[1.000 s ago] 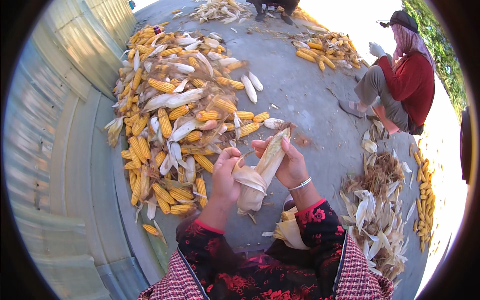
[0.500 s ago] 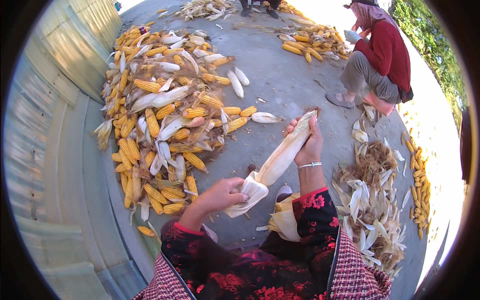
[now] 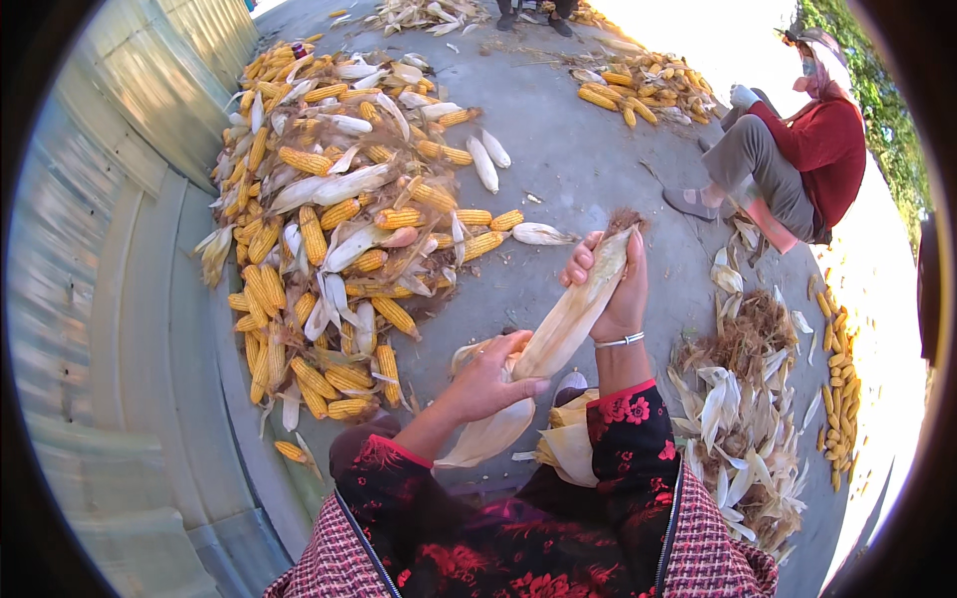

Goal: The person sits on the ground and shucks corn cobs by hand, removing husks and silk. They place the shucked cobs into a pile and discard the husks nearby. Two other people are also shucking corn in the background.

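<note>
An ear of corn [image 3: 570, 324], covered in pale husk with brown silk at its upper tip, lies slantwise between my hands. My right hand [image 3: 616, 289], a bracelet at its wrist, is wrapped round the upper part near the silk. Lower down, my left hand [image 3: 493, 381] closes on the ear's bottom end, thumb across the husk. A loose husk leaf [image 3: 488, 439] hangs below my left hand, and another strip pokes out behind its fingers. The kernels of this ear are hidden under the husk.
A large heap of yellow corn ears [image 3: 310, 235] and husks lies left, beside a corrugated metal wall [image 3: 95, 249]. Stripped husks and silk [image 3: 738, 399] are piled right, with a row of bare cobs [image 3: 839, 389] beyond. Someone in a red top [image 3: 827, 149] sits far right.
My left hand has moved right and up onto the ear's lower end, and the loose husk now hangs lower. The seated person has leaned back to the right.
</note>
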A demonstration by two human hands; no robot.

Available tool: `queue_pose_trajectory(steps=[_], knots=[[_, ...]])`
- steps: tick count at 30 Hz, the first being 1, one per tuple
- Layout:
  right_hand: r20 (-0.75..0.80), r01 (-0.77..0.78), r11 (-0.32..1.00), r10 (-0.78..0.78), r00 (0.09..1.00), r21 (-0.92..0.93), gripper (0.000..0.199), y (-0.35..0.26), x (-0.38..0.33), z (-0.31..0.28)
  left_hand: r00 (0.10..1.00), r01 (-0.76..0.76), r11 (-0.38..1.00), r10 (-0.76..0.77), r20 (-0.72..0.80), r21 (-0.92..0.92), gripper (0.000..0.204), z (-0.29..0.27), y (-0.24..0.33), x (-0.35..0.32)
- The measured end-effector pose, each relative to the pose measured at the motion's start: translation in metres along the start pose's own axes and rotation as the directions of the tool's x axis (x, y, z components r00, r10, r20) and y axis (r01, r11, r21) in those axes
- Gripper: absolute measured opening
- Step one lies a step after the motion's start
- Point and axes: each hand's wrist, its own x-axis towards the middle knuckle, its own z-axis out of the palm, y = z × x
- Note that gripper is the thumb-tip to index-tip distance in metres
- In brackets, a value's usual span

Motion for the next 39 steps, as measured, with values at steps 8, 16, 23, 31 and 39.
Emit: queue_pose_trajectory(steps=[8,16,23,31,39], knots=[[-0.085,-0.101,0.995,0.102,0.991,0.015,0.067,0.008,0.004,-0.003,0.991,0.097,0.99,-0.105,0.078,0.105,0.06,0.02,0.013,0.003],[-0.225,-0.152,0.962,0.1,0.969,-0.228,0.055,0.057,-0.016,0.015,0.878,0.094,0.689,0.282,-0.386,0.719,0.052,0.011,-0.006,0.018],[-0.285,-0.086,0.929,-0.022,0.958,-0.36,0.037,0.051,-0.014,0.016,0.946,0.125,0.892,0.024,-0.323,0.434,0.054,0.019,-0.005,0.013],[-0.223,-0.088,0.966,0.033,0.974,-0.244,0.043,0.044,-0.008,0.002,0.907,-0.032,0.935,0.176,-0.383,0.354,0.055,0.031,-0.027,0.019],[-0.109,-0.126,0.961,0.101,0.989,-0.248,0.049,0.048,-0.014,0.008,0.945,0.328,0.563,-0.19,0.268,-0.759,0.033,0.012,0.0,0.013]])
